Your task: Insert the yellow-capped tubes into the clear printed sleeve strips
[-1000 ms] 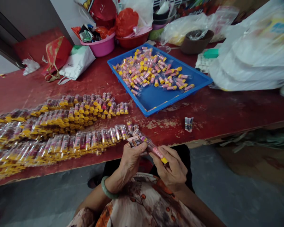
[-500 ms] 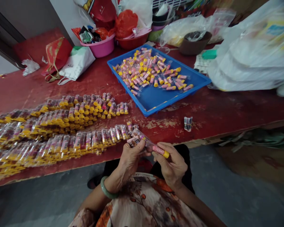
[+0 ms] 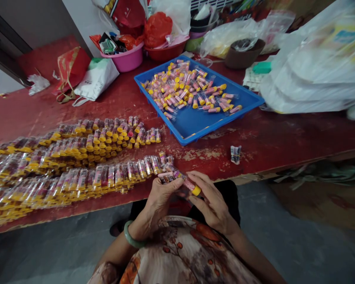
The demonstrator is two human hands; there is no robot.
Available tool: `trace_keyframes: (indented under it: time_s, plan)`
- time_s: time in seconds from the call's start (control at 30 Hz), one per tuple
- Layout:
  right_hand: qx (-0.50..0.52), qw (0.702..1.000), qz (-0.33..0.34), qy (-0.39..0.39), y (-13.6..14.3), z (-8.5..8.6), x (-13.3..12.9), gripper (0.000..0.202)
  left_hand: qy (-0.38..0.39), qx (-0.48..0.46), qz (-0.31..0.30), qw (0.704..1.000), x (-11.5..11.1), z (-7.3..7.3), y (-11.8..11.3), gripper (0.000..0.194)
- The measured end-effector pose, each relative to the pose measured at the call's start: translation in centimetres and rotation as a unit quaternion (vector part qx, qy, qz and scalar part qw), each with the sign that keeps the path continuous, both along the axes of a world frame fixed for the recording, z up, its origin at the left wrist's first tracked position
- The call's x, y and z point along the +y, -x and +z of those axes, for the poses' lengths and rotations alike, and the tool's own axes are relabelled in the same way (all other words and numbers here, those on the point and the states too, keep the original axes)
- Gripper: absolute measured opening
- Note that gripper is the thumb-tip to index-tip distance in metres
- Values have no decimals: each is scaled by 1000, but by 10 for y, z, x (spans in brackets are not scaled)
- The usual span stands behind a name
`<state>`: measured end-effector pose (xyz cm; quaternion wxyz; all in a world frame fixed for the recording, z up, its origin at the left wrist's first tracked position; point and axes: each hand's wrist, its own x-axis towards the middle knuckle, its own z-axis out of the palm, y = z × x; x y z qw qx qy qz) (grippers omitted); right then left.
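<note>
A scuffed red table (image 3: 286,136) stands above grey floor (image 3: 284,244), bearing a blue rectangular plastic tray (image 3: 192,124). Nearer than the tray, the left hand (image 3: 161,197) pinches a clear yellow-capped plastic tube (image 3: 189,184); the right hand (image 3: 210,202) has parted fingers beside its cap, grip unclear.

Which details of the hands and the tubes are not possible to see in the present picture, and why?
In the head view:
Left hand: most of its fingers, hidden beneath its thumb and the yellow-capped tube.
Print on that tube: too small and blurred to read.
Rows of tubes: their far ends, cut off by the left edge.
Blue tray: the bottom of the heap, covered by the loose tubes on top.
</note>
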<state>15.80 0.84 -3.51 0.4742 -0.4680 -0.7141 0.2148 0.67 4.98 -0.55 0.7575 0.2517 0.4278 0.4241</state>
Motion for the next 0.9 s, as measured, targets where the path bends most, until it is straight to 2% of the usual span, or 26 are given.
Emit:
trace_keyframes:
  time_s: [0.1, 0.27, 0.43, 0.5, 0.6, 0.67, 0.73, 0.8, 0.9]
  plan:
    - [13, 1000, 23, 9, -9, 4, -2, 45, -18, 10, -46, 999, 3, 2, 5, 27]
    - [57, 997, -41, 9, 0, 5, -2, 52, -33, 16, -88, 995, 1, 2, 7, 29]
    - [122, 987, -76, 67, 5, 7, 1, 63, -26, 27, -199, 979, -5, 2, 8, 34]
    - [115, 989, -68, 67, 2, 8, 1, 62, -28, 30, -202, 979, -6, 3, 9, 36]
    - [92, 993, -17, 65, -1, 8, 0, 65, -25, 33, -218, 975, -5, 5, 10, 33]
    - [101, 990, 22, 94, -3, 7, 0, 72, -24, 29, -231, 972, -6, 5, 11, 32]
    - [129, 983, 30, 125, -4, 6, -1, 75, -25, 24, -232, 972, -8, 3, 11, 36]
    - [156, 978, 23, 137, -4, 3, -1, 74, -27, 16, -211, 977, -9, 0, 11, 42]
    - [176, 976, 9, 130, -3, -1, -1, 76, -25, 7, -147, 989, -10, -2, 9, 43]
